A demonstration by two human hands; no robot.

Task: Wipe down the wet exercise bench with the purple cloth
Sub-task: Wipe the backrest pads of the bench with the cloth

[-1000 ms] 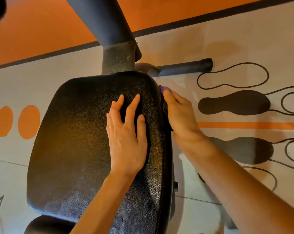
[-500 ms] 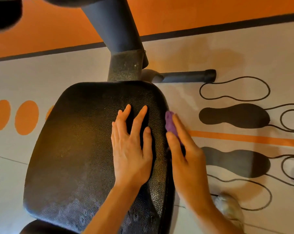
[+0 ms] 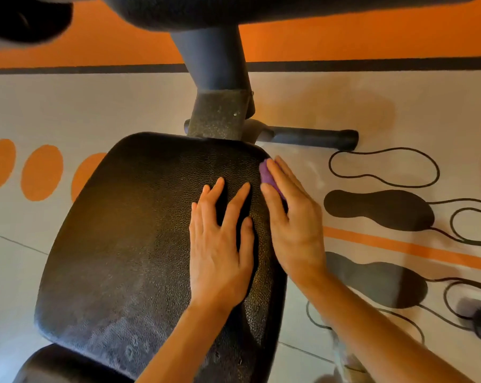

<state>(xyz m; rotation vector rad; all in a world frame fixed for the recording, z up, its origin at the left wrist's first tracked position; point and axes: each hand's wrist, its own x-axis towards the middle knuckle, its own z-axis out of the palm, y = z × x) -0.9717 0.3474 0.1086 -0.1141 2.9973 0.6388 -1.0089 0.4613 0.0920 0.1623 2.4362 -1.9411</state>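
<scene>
Left hand (image 3: pixel 220 252) rests flat, fingers spread, on the black bench pad (image 3: pixel 128 230); beside it, right hand (image 3: pixel 294 225) presses the purple cloth (image 3: pixel 267 175) against the pad's side edge. Pale damp patches nearer the wrists suggest wiping remains unfinished

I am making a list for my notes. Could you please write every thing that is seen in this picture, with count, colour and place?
bench pad: one, black textured, centre, wet-looking patches near its lower edge
metal post: one, dark grey, rising behind the pad
foot bar: one, black, on the floor right of the post
purple cloth: one, mostly hidden under the right hand, at the pad's right edge
floor: pale with orange dots on the left, orange band on top, footprint shapes on the right
left hand: flat on the pad, fingers spread
right hand: pressing the cloth against the pad's side
</scene>
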